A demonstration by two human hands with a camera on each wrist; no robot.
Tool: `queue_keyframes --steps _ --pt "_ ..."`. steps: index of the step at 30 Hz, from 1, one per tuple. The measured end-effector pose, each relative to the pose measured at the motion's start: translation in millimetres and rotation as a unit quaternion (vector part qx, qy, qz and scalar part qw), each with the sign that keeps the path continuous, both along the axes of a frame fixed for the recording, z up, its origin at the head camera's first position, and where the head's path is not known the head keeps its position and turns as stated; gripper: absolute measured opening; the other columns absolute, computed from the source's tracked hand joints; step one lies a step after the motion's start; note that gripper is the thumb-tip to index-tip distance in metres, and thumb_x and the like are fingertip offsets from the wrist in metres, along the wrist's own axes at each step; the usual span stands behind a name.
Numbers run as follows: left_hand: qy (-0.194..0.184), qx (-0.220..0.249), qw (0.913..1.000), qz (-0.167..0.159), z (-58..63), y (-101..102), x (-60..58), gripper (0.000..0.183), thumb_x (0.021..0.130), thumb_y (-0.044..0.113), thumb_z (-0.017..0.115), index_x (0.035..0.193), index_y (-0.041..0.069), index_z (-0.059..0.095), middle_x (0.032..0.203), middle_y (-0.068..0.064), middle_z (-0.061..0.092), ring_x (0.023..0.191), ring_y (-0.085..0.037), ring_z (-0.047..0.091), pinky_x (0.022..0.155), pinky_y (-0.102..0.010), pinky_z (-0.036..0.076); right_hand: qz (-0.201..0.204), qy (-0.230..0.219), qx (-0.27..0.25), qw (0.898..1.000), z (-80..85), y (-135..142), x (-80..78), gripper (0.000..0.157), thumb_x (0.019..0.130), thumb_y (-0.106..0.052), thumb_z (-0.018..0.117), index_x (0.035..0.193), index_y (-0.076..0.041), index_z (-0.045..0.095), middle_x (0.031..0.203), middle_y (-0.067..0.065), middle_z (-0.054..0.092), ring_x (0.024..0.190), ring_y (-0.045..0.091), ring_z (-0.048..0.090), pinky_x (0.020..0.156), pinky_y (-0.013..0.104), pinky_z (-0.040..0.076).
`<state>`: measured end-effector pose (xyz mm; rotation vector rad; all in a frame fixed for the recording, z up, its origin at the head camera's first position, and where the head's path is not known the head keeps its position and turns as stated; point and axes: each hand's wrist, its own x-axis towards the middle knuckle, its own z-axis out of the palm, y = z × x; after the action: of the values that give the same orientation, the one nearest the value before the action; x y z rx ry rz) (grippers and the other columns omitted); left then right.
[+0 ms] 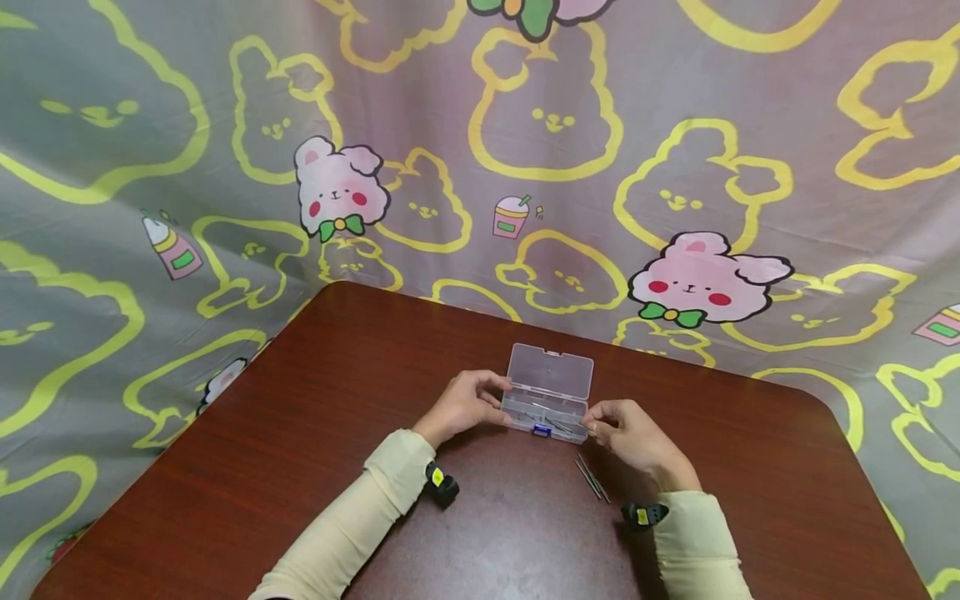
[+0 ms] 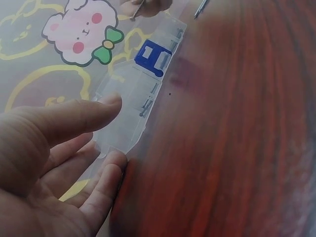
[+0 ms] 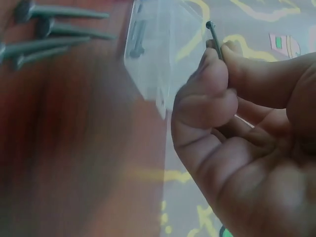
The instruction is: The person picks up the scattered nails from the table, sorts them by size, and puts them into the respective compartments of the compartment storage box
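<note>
A clear plastic box stands on the table with its lid raised at the back. Several nails lie inside it, and a blue latch marks its front. My left hand grips the box's left end, thumb at the front and fingers around the side. At the right end, my right hand pinches a nail between thumb and fingertips, its head sticking up. More nails lie together on the table, just in front of the right hand.
The brown wooden table has rounded corners. Behind it hangs a curtain printed with bunny figures, close against the table's far edge. Dark straps with a yellow mark sit on both wrists over the pale sleeves.
</note>
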<state>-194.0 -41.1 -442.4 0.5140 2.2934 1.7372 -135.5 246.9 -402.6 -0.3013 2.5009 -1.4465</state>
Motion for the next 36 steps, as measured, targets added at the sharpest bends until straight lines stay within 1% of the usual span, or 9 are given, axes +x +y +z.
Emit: queue_keyframes --steps 3,5,7,10,15,17,20,26,36 --pt "-0.001 -0.006 1.0 0.0 0.9 0 0.0 0.048 0.07 -0.001 0.091 0.114 0.001 0.071 0.132 -0.008 0.065 0.091 -0.028 0.067 0.07 -0.03 0.056 -0.001 0.037 0.047 0.998 1.7 -9 -4.6 0.01 0.097 0.005 0.06 0.094 0.005 0.069 0.078 0.006 0.058 0.07 0.019 0.05 0.06 0.03 0.044" --pt "0.0 -0.009 1.0 -0.001 -2.2 -1 -2.0 0.048 0.07 0.002 0.091 0.113 0.003 0.071 0.131 -0.005 0.066 0.089 -0.023 0.067 0.071 -0.03 0.056 -0.009 0.06 0.084 0.995 2.5 -16 -7.1 0.009 0.095 0.004 0.064 0.091 0.002 0.072 0.081 0.005 0.062 0.07 0.018 0.052 0.06 0.031 0.045" --pt "-0.003 -0.012 0.9999 -0.002 -2.7 -1 -2.1 0.048 0.07 0.002 0.091 0.114 0.004 0.071 0.131 -0.004 0.066 0.09 -0.023 0.067 0.071 -0.03 0.056 -0.02 0.077 0.118 0.99 2.8 -22 -9.2 0.009 0.093 0.003 0.068 0.089 -0.002 0.075 0.085 0.004 0.066 0.071 0.018 0.053 0.061 0.031 0.046" --pt "-0.005 -0.013 0.9999 -0.004 -3.7 -1 -2.8 0.048 0.07 0.002 0.091 0.114 0.004 0.071 0.131 -0.002 0.066 0.091 -0.023 0.067 0.072 -0.03 0.056 -0.031 0.09 0.149 0.984 2.5 -31 -12.4 0.01 0.092 0.002 0.07 0.086 -0.004 0.076 0.084 0.002 0.067 0.07 0.017 0.054 0.061 0.031 0.047" --pt "0.001 -0.003 1.0 -0.007 -4.3 -1 -4.3 0.048 0.07 0.0 0.091 0.113 0.002 0.071 0.131 -0.003 0.066 0.089 -0.023 0.066 0.071 -0.03 0.057 -0.045 0.111 0.186 0.975 -0.2 -41 -17.0 0.012 0.089 -0.001 0.074 0.08 -0.007 0.077 0.076 -0.001 0.066 0.066 0.016 0.052 0.059 0.031 0.046" --pt "0.002 -0.003 1.0 -0.007 -4.4 -1 -4.6 0.048 0.069 0.0 0.091 0.113 0.002 0.071 0.131 -0.003 0.066 0.088 -0.022 0.066 0.07 -0.03 0.057 -0.053 0.117 0.194 0.973 -1.3 -42 -17.7 0.011 0.089 -0.002 0.075 0.08 -0.007 0.077 0.076 -0.001 0.068 0.067 0.016 0.052 0.059 0.032 0.046" --pt "0.001 -0.007 1.0 -0.006 -4.2 -1 -4.8 0.048 0.069 0.0 0.091 0.113 0.003 0.071 0.131 -0.003 0.066 0.088 -0.021 0.066 0.07 -0.03 0.056 -0.063 0.124 0.196 0.971 -2.4 -42 -18.2 0.007 0.088 -0.003 0.076 0.083 -0.007 0.079 0.082 0.0 0.071 0.07 0.016 0.056 0.061 0.033 0.049" --pt "0.001 -0.014 0.9999 -0.003 -3.8 0 -4.7 0.048 0.07 0.001 0.091 0.113 0.004 0.072 0.13 -0.001 0.067 0.088 -0.02 0.067 0.071 -0.03 0.057 -0.072 0.128 0.187 0.971 -3.5 -39 -18.3 0.006 0.088 -0.004 0.077 0.085 -0.008 0.079 0.087 0.003 0.074 0.074 0.016 0.06 0.064 0.035 0.051" --pt "0.005 0.003 1.0 -0.004 -3.7 1 -3.6 0.048 0.067 -0.001 0.092 0.111 0.0 0.071 0.13 -0.007 0.066 0.088 -0.027 0.067 0.07 -0.028 0.055 -0.078 0.156 0.169 0.97 -4.3 -31 -13.2 0.005 0.088 -0.006 0.077 0.088 -0.009 0.081 0.092 0.003 0.075 0.075 0.015 0.062 0.065 0.035 0.051"
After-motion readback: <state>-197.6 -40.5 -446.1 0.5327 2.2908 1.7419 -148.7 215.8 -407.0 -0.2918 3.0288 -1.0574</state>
